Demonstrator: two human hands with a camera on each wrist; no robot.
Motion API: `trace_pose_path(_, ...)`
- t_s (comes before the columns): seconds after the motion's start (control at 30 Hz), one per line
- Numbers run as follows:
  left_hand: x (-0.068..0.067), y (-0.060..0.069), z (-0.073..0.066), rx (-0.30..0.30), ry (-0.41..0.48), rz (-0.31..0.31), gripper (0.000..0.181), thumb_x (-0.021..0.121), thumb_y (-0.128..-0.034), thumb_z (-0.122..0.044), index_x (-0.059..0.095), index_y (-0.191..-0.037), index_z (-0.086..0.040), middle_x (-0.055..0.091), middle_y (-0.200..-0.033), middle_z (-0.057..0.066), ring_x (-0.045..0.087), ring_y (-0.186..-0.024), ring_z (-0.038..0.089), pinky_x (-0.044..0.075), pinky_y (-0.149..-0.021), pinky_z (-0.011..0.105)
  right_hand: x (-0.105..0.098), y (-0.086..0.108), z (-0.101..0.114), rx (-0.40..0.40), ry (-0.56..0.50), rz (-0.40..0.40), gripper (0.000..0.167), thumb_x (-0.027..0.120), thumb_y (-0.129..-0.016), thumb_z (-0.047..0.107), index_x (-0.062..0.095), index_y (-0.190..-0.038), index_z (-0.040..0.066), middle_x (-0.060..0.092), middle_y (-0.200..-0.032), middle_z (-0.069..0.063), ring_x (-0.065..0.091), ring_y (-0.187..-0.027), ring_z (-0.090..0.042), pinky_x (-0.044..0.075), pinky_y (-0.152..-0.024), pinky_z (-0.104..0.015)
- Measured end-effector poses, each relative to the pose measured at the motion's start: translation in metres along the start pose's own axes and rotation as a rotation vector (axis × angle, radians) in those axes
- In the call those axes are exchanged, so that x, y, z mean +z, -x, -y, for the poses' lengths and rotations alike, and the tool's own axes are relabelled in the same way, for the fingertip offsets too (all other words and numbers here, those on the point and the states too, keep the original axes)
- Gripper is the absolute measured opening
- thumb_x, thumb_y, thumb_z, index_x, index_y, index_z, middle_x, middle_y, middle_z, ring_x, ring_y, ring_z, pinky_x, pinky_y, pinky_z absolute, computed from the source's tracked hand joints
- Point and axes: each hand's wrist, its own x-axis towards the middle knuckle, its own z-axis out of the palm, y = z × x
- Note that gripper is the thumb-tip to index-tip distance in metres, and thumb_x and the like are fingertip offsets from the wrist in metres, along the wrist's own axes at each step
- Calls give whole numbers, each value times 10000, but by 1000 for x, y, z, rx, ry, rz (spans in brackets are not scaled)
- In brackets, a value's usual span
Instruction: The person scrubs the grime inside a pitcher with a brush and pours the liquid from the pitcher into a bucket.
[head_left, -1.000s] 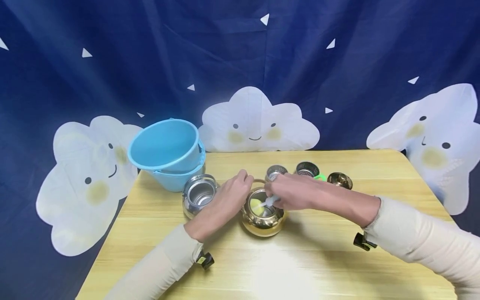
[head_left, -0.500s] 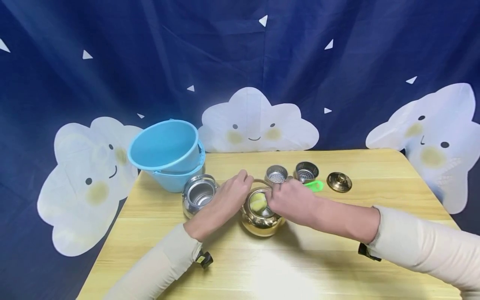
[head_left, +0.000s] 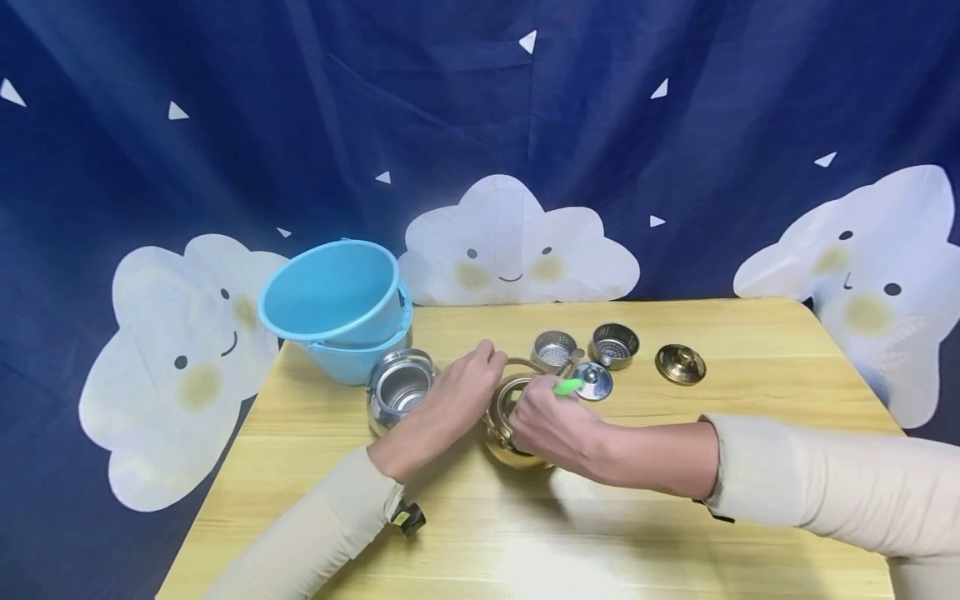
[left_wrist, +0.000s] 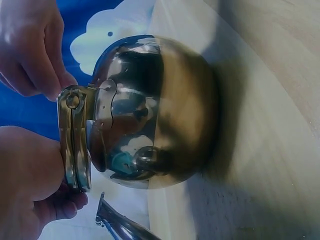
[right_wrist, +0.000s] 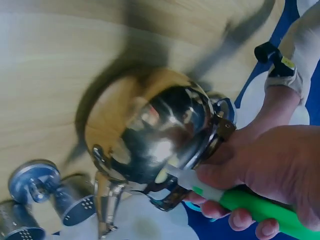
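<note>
A gold teapot (head_left: 510, 454) stands on the table without its lid. My left hand (head_left: 468, 387) grips its folded metal handle (left_wrist: 74, 140) at the left of the rim. In my right hand (head_left: 555, 425) is a sponge brush (right_wrist: 257, 210) with a green handle and a pale neck. Its neck reaches down into the teapot's mouth, and only a sliver of the yellow sponge head shows. Left of the gold teapot is a lidless silver teapot (head_left: 375, 404), partly behind my left wrist.
Stacked light blue buckets (head_left: 337, 292) stand at the back left. Behind the gold teapot are two perforated metal strainers (head_left: 555, 348), a silver lid (head_left: 592, 382) and a gold lid (head_left: 681, 364). A dark blue cloud-patterned curtain (head_left: 480, 92) hangs beyond the table.
My right hand has turned and come nearer the front of the gold teapot, bringing the green handle above the fist. The silver lid has come into sight. My left hand stays in place.
</note>
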Motion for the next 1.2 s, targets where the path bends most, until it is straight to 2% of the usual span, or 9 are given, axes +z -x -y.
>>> trace_pose_path(0.13, 0, 1, 1, -22, 16, -4, 179, 582, -932, 87, 668, -1060, -5, 535, -873, 49, 530, -615, 120, 491, -475, 179, -7, -11, -7, -31, -99, 87, 385, 556, -885, 187, 355, -558, 207, 322, -503, 103, 241, -460, -53, 248, -407, -180)
trace_pose_path(0.23, 0, 2, 0, -34, 19, 0, 167, 587, -922, 89, 668, -1034, -5, 514, -867, 44, 516, -604, 117, 479, -463, 184, -11, -21, -17, -73, -180, 211, 382, 580, -939, 219, 427, -589, 211, 286, -526, 66, 178, -480, -86, 156, -416, -204)
trace_pose_path(0.3, 0, 2, 0, -42, 22, 8, 146, 595, -933, 71, 671, -1033, -3, 512, -870, 44, 517, -607, 118, 483, -467, 186, -11, -28, -24, -114, -246, 291, 351, 597, -968, 251, 509, -632, 196, 305, -541, 51, 193, -482, -92, 149, -416, -217)
trace_pose_path(0.47, -1, 1, -3, -61, 40, 28, 123, 610, -963, 10, 679, -1063, -2, 521, -882, 43, 524, -621, 118, 481, -469, 174, 0, -42, -39, -198, -435, 464, 235, 619, -982, 288, 671, -781, 177, 449, -594, 36, 352, -516, -114, 322, -425, -218)
trace_pose_path(0.7, -3, 0, -7, -74, 14, 21, 165, 633, -950, 31, 703, -1098, 13, 558, -893, 70, 565, -639, 135, 494, -472, 163, 16, -51, -60, -210, -796, 661, 94, 728, -897, 228, 649, -880, 180, 566, -770, 47, 480, -614, -113, 502, -558, -258)
trace_pose_path(0.87, -3, 0, -7, -68, 2, 23, 185, 646, -944, 30, 699, -1121, 38, 570, -903, 89, 589, -645, 142, 509, -481, 153, 32, -45, -68, -173, -1063, 727, 133, 764, -909, 248, 644, -912, 190, 628, -814, 42, 551, -710, -142, 509, -637, -308)
trace_pose_path(0.97, -3, 0, -7, -75, -12, 22, 198, 646, -917, 64, 694, -1107, 37, 552, -891, 81, 582, -628, 145, 497, -461, 159, 36, -38, -71, -165, -1185, 725, 197, 783, -903, 243, 600, -850, 191, 578, -762, 57, 523, -690, -129, 472, -614, -288)
trace_pose_path(1.1, -3, 0, -7, -85, -22, 22, 202, 662, -896, 70, 687, -1091, 25, 529, -880, 68, 574, -615, 147, 484, -443, 172, 38, -29, -69, -121, -1302, 685, 314, 757, -891, 129, 499, -728, 203, 410, -654, 76, 399, -595, -98, 375, -545, -247)
trace_pose_path(1.2, -2, 1, -6, -93, -20, 38, 213, 669, -894, 62, 681, -1103, 20, 523, -887, 63, 565, -613, 140, 475, -443, 167, 38, -22, -62, -54, -1335, 620, 281, 734, -908, 113, 543, -720, 195, 436, -655, 76, 411, -598, -96, 389, -536, -240)
